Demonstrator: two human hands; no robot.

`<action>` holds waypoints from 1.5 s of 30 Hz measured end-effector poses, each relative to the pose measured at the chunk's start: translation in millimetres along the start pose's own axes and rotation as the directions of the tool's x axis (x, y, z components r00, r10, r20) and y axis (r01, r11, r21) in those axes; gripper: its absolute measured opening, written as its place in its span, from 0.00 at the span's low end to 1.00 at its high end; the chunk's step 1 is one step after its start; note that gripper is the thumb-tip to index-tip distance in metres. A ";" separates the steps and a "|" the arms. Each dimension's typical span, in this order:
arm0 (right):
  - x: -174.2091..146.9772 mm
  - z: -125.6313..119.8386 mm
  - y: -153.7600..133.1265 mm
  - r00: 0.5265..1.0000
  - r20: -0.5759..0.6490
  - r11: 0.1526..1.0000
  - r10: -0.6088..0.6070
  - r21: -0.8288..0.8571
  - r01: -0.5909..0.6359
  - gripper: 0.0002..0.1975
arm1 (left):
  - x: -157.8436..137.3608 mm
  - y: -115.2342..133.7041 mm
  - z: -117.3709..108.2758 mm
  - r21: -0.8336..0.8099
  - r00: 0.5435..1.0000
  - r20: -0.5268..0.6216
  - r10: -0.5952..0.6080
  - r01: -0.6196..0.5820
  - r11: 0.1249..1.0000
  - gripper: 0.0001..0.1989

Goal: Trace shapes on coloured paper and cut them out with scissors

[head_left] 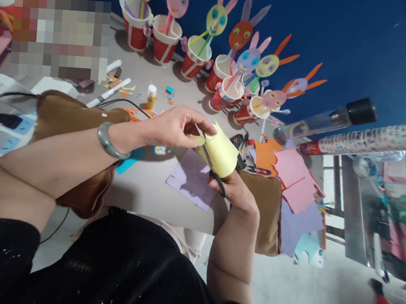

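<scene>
Left hand (pixel 182 127) pinching the yellow paper (pixel 223 154) by its edge; right hand (pixel 239 188) gripping the scissors (pixel 218 180), set against the paper above the purple sheet (pixel 183 184). Best to turn paper rather than wrist, short snips, left fingertips off the cutting line. Brown cushion (pixel 267 221) beside right forearm could crowd it. Cups (pixel 165 52) beyond, well clear.
</scene>
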State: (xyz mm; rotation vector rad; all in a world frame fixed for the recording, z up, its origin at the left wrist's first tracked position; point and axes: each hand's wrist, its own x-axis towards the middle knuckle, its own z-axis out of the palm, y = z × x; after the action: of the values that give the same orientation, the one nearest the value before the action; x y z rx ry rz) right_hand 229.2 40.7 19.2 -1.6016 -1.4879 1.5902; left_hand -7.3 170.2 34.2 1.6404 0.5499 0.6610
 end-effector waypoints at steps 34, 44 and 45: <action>26.1 31.5 4.9 0.650 -0.716 0.948 -0.255 -0.054 0.312 0.26 | 1.7 -10.2 13.0 -0.052 0.982 -0.144 -0.119 0.112 0.992 0.07; 31.8 10.5 21.6 0.327 -0.883 0.895 -0.337 -0.193 0.402 0.21 | 1.7 -32.5 5.8 0.513 0.974 0.200 -0.108 -0.010 0.858 0.08; 31.8 11.0 21.5 0.332 -0.878 0.900 -0.343 -0.207 0.383 0.21 | 0.8 -35.2 6.6 0.547 0.968 0.231 -0.095 -0.049 0.836 0.08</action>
State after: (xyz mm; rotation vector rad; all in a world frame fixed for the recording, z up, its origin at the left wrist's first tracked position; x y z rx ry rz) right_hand 219.8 57.4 -15.9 -1.5161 -1.0201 0.2820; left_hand -2.0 171.8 -1.2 2.2182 0.6071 0.2705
